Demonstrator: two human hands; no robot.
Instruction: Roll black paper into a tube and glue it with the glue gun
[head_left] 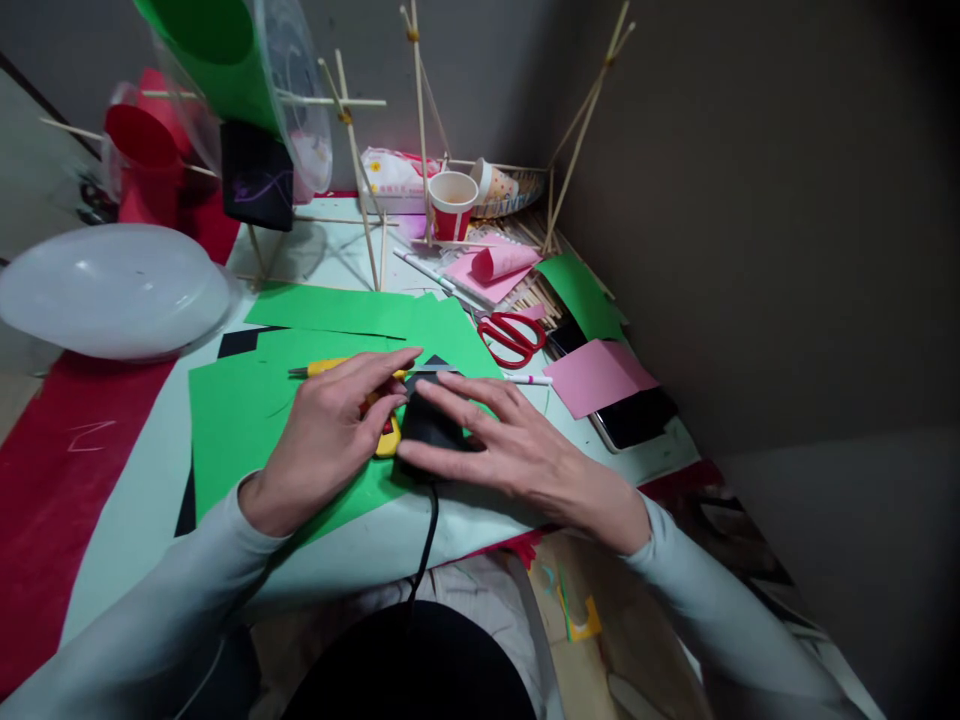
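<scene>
A small black piece [433, 420], paper-like with a pointed top, lies on green paper sheets [240, 400] at the table's front. My right hand [510, 430] rests over it, fingers spread and fairly flat. From the left, my left hand [330, 425] reaches to its edge, with thumb and forefinger apart and the other fingers curled out of sight. A slim yellow-handled tool [319, 368] with a grey tip passes beneath the left hand. Below that hand's thumb shows a yellow object [388, 440], mostly covered; its kind is unclear. A thin pale strip crosses near the black piece's top.
Red-handled scissors [513, 340], a pink paper [602, 378] and a phone [636, 418] lie to the right. Stick frames [367, 220] stand behind, near a paper cup [453, 205]. At left are a balloon [112, 290] and a green roll in a clear tub [307, 110].
</scene>
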